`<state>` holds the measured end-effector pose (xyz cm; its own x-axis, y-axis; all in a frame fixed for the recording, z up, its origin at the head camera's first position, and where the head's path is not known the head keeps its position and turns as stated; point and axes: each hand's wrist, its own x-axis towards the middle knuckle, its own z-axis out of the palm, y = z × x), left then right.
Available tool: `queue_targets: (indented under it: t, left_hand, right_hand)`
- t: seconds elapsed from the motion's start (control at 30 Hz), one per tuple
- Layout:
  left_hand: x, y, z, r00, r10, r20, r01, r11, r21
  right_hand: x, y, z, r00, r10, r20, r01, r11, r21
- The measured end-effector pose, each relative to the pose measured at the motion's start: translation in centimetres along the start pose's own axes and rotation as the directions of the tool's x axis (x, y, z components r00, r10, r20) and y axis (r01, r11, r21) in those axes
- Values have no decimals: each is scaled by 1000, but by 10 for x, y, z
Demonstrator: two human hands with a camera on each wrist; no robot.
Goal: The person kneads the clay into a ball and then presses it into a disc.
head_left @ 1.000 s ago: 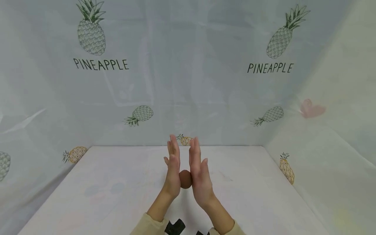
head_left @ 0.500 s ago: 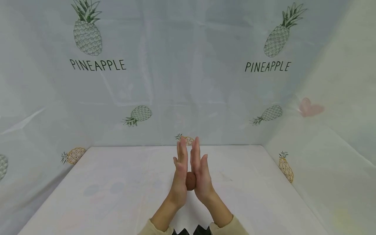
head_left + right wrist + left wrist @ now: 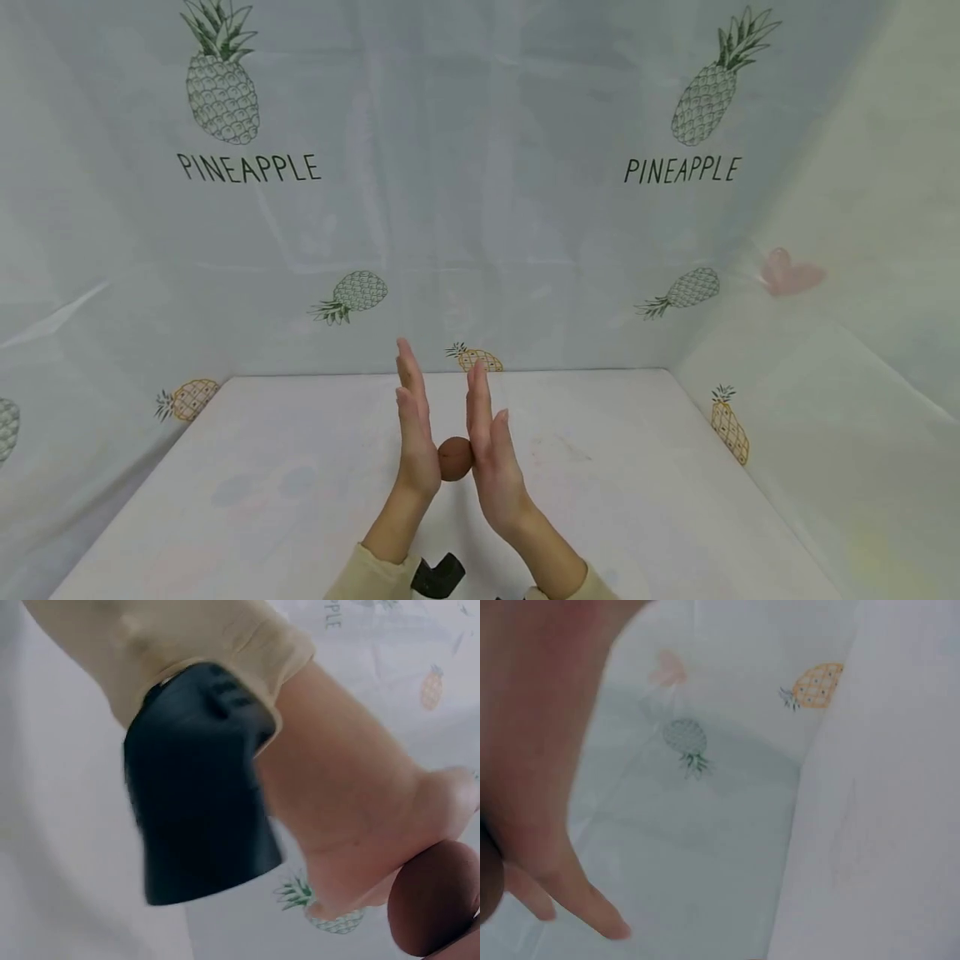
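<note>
A brown, clay-like ball (image 3: 455, 459) with a faint crease sits between the two palms in the head view. My left hand (image 3: 418, 437) stands upright with straight fingers, its palm against the ball's left side. From the right, my right hand (image 3: 495, 467) presses it with the palm, fingers also straight and pointing up. The fingertips of the two hands are apart. In the right wrist view the ball (image 3: 433, 898) appears below the left hand's palm. Only a dark edge of the ball (image 3: 489, 881) shows in the left wrist view.
Below the hands lies a white table (image 3: 300, 500). Behind it hangs a pale sheet (image 3: 480, 208) printed with pineapples, also covering both sides. A black wrist-worn camera (image 3: 438, 575) sits at the left cuff, and beige sleeves (image 3: 375, 575) cover the forearms.
The hands came closer together and shifted slightly right, then spread and moved left with the ball between them. The ball now looks rounder to the eye, with a crease facing the camera.
</note>
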<state>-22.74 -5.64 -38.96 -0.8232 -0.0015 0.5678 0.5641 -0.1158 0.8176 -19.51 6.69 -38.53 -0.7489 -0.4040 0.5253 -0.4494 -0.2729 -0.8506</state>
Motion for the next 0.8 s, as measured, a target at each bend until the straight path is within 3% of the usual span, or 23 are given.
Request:
queue_targets:
  t: [0.13, 0.3, 0.47, 0.63, 0.8]
  left_hand:
    - [-1, -6, 5, 999, -41, 13, 40, 998, 49]
    - [-10, -12, 22, 986, -81, 145, 77, 997, 32]
    - [-20, -12, 36, 965, -75, 250, 81, 997, -12]
    - [-22, 2, 36, 964, -63, 260, 87, 993, -81]
    - [-19, 16, 27, 974, -13, 224, 35, 995, -93]
  right_hand:
    - [-1, -5, -4, 999, -35, -24, 35, 999, -15]
    - [0, -9, -16, 997, -34, -72, 32, 999, -22]
    - [1, -11, -28, 991, -31, -128, 29, 999, -20]
    - [4, -5, -29, 993, -20, -119, 19, 1000, -12]
    - [4, 4, -20, 997, 0, -73, 0, 1000, 3]
